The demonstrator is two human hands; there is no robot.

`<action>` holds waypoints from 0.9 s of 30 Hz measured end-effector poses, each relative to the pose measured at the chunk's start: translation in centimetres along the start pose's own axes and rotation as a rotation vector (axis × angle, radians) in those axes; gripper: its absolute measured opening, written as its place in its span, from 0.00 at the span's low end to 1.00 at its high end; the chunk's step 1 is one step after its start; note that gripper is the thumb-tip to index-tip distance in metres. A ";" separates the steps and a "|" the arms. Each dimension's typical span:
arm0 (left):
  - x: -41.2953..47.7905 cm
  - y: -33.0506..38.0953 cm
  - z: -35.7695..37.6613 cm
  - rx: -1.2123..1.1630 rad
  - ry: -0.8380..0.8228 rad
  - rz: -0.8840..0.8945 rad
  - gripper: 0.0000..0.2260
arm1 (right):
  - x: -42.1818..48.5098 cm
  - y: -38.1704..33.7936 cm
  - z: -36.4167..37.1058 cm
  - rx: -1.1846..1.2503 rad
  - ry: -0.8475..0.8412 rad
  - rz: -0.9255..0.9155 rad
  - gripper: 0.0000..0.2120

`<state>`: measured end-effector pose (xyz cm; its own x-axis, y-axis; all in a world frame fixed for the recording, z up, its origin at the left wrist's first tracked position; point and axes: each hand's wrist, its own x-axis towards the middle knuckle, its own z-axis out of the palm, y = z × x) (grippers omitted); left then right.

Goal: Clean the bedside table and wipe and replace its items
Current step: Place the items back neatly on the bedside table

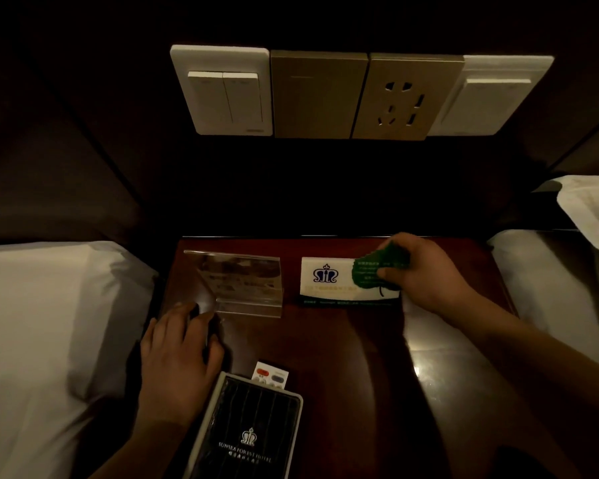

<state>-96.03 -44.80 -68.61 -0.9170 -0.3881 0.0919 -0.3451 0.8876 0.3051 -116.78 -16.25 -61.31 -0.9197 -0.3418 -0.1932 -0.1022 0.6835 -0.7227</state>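
Bedside table (343, 357) glossy; right hand (421, 273) pinches leaf-shaped card (365, 271).

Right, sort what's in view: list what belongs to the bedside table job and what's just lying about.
Part of the job:
bedside table
acrylic sign stand, left hand at its corner
white crest card
green leaf card, pinched by the right hand
black hotel case holding the remote

Just there:
wall switches
socket
white bedding

Table (343, 344) centre free; acrylic stand (246, 281), card (325, 281) behind.
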 end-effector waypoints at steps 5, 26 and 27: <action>0.1 0.1 0.2 -0.002 -0.010 -0.003 0.20 | 1.7 -1.2 0.8 -0.003 -0.018 -0.031 0.10; -0.1 -0.3 0.1 0.002 -0.006 0.001 0.18 | 1.1 -11.7 1.7 -0.649 -0.076 -0.689 0.27; -0.3 -0.5 0.1 0.002 -0.007 -0.002 0.18 | 1.5 -10.9 1.6 -0.720 -0.117 -0.652 0.29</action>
<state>-95.63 -45.15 -68.92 -0.9177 -0.3884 0.0841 -0.3476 0.8872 0.3035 -116.40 -25.26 -54.76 -0.5615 -0.8275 0.0076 -0.8199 0.5550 -0.1403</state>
